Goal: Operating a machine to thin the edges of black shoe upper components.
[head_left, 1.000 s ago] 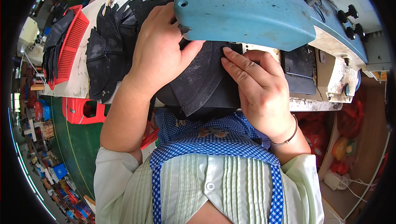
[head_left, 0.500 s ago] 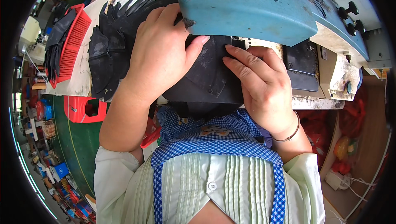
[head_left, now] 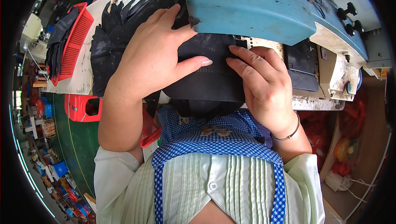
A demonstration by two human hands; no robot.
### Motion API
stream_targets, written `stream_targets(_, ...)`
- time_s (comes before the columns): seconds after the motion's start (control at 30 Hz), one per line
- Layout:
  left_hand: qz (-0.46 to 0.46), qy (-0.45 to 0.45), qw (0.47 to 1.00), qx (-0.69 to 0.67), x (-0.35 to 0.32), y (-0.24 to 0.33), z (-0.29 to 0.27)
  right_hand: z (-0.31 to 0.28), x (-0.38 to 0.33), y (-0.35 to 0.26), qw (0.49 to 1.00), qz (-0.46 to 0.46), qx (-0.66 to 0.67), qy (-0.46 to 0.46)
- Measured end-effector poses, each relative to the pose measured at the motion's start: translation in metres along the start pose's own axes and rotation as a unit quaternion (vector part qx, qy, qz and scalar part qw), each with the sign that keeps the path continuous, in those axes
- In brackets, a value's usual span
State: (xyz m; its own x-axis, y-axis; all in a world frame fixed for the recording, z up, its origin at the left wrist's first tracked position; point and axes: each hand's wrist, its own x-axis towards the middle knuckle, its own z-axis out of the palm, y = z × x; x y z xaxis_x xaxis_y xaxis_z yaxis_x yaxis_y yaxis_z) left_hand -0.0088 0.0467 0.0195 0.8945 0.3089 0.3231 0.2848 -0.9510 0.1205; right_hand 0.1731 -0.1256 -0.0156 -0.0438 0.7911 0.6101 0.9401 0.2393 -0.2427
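Note:
A flat, dark black piece of material (head_left: 212, 44) lies at the mouth of a blue-covered machine (head_left: 251, 11), its far edge hidden under the cover. My left hand (head_left: 154, 55) is open over its left side, fingers spread toward the cover's corner and thumb stretched to the right. My right hand (head_left: 266, 75) rests at the piece's right edge, two fingertips touching it; the thumb is hidden. Nearer to me, a smooth black curved surface (head_left: 202, 88) with a ribbed strip shows below the piece. Left of my left hand, several black cut pieces (head_left: 107, 53) lie in an overlapping heap.
A red basket (head_left: 74, 44) with black pieces stands on the table's left end. Below it, a red plastic stool (head_left: 84, 108) is on the green floor. Black knobs (head_left: 348, 11) stick out from the machine at the upper right. Red bags (head_left: 352, 112) sit below the table's right side.
The black piece has shifted away from me, toward the machine, uncovering the ribbed strip. My left thumb has swung down and its hand opened wider. My right hand has hardly moved.

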Motion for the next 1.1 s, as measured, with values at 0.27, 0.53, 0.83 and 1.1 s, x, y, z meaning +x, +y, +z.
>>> stream_targets(0.27, -0.045, -0.018, 0.999, 0.016, 0.007, -0.008, 0.006, 0.002, 0.0, 0.001, 1.0, -0.001, 0.005, 0.008)
stream_targets(0.53, -0.086, 0.016, 0.995, 0.051, 0.016, -0.016, 0.011, -0.005, 0.004, -0.006, 1.0, 0.02, 0.016, -0.009)
stream_targets(0.83, -0.217, 0.07, 0.972, 0.059, 0.005, -0.026, 0.025, -0.003, 0.005, -0.001, 0.997, 0.019, 0.068, 0.024)
stream_targets(1.1, -0.086, 0.009, 0.995, -0.043, -0.089, 0.073, -0.004, -0.011, 0.004, -0.005, 0.989, 0.022, 0.143, 0.038)
